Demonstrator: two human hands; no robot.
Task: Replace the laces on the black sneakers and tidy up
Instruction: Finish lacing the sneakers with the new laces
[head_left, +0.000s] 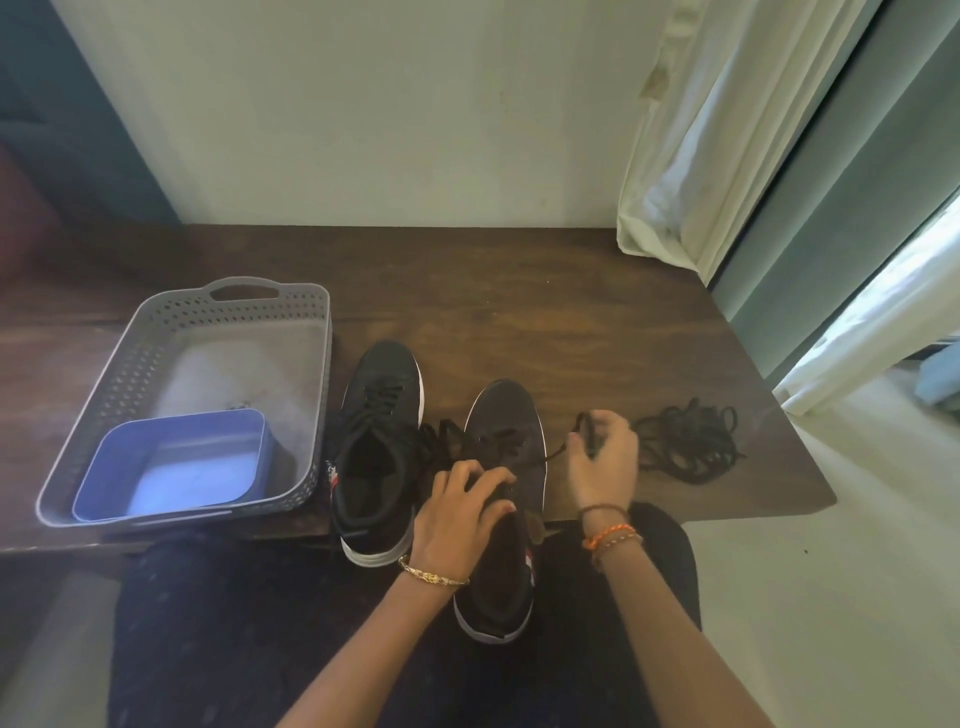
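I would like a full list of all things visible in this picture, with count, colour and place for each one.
sneakers: 2, black with white soles, near edge of the table; the right one juts over the edge toward the lap
lace: 1, black, runs from the right sneaker to the right hand
loose laces: 1 pile, black, on the table right of the hands
basket: 1, grey, perforated, left on the table
container: 1, blue, in the basket's near corner
table: 1, dark brown wood, against the wall
curtain: 1, white, upper right
left hand: 1, rests on the right sneaker
right hand: 1, pinches the lace
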